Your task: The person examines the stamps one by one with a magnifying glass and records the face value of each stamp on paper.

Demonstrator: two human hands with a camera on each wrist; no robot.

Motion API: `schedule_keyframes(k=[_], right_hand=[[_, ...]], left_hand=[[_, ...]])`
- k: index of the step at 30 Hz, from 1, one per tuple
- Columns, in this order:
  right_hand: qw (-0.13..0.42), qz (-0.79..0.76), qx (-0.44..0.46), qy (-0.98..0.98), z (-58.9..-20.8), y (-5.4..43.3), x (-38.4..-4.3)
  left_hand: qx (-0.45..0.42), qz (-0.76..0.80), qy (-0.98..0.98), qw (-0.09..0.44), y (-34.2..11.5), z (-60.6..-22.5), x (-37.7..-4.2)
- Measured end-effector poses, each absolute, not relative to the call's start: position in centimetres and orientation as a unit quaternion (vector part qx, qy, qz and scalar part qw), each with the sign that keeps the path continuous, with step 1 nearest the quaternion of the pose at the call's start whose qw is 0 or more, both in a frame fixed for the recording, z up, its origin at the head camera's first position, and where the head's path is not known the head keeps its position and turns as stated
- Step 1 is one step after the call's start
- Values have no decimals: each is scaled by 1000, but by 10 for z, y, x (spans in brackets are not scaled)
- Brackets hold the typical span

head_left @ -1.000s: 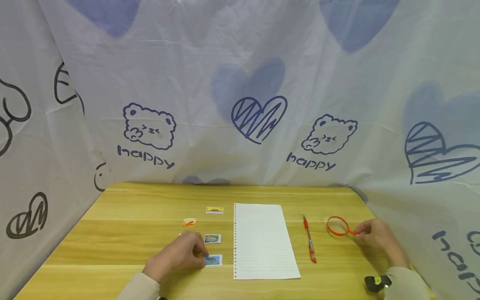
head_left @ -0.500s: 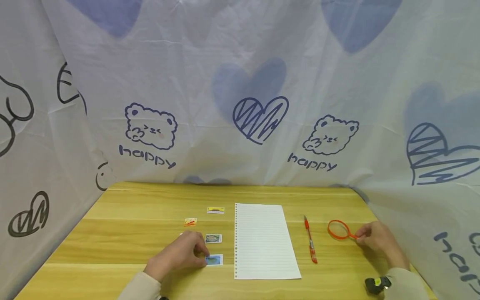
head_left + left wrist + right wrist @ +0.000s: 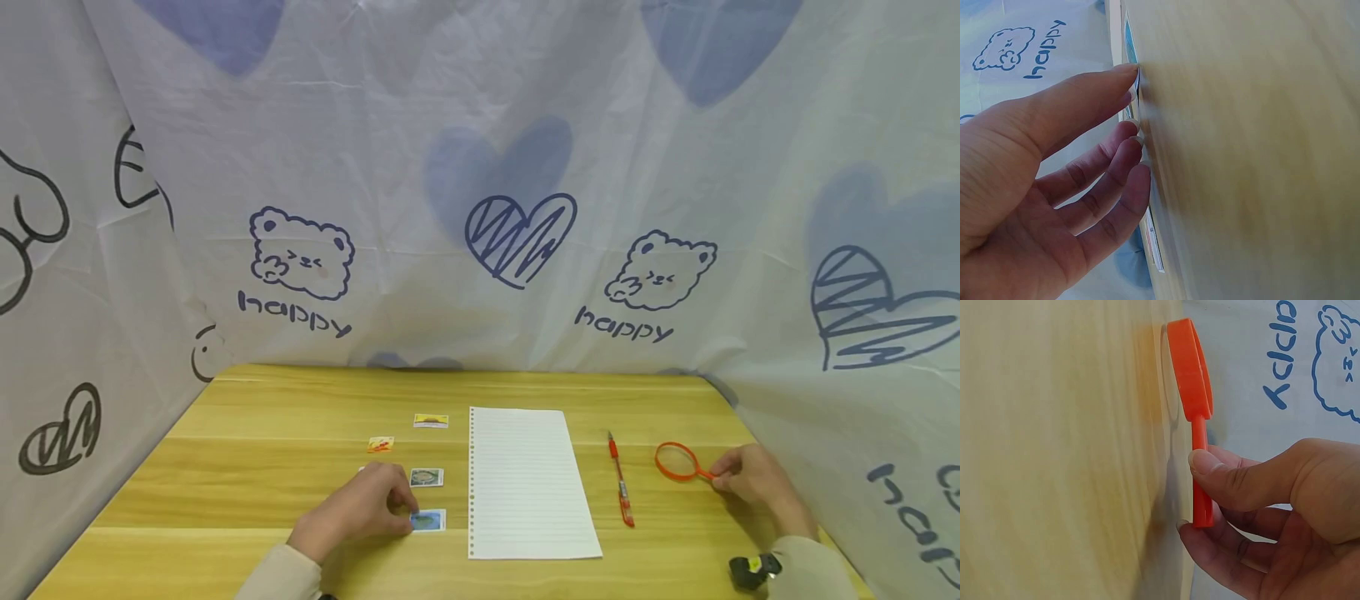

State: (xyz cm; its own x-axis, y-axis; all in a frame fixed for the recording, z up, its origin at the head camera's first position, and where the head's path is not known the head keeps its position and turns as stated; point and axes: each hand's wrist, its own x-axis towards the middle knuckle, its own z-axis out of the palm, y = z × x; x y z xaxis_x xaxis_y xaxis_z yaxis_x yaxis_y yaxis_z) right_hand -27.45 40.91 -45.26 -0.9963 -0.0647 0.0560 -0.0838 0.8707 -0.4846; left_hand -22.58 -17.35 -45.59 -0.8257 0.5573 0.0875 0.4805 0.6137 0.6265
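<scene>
In the head view my left hand (image 3: 367, 504) is at the left edge of a blue stamp (image 3: 429, 520), thumb and index finger pinching that edge. The left wrist view shows the thumb and fingertips right at the tabletop by the blue stamp (image 3: 1130, 44). A green-grey stamp (image 3: 427, 477) lies just beyond. My right hand (image 3: 753, 479) holds a magnifying glass by its handle between thumb and fingers. In the right wrist view the orange-red magnifying glass (image 3: 1200, 434) is raised a little off the table, its ring casting a shadow there.
A lined white sheet (image 3: 531, 483) with punched holes lies mid-table. A red pen (image 3: 620, 479) is to its right. Farther back on the left are a yellow stamp (image 3: 431, 421) and a red-and-yellow stamp (image 3: 381, 444). Printed cloth (image 3: 405, 167) hangs around the wooden table (image 3: 247, 467).
The right hand and magnifying glass have shifted slightly nearer to me. The left hand stays at the blue stamp. The head view has shifted slightly.
</scene>
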Motion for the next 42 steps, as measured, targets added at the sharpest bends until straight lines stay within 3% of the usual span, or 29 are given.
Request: schedule_keyframes(k=[42], right_hand=[[-2,266,38,-963,-460,416,-274]], left_hand=[[291,329,897,49,-174,-456,-225]])
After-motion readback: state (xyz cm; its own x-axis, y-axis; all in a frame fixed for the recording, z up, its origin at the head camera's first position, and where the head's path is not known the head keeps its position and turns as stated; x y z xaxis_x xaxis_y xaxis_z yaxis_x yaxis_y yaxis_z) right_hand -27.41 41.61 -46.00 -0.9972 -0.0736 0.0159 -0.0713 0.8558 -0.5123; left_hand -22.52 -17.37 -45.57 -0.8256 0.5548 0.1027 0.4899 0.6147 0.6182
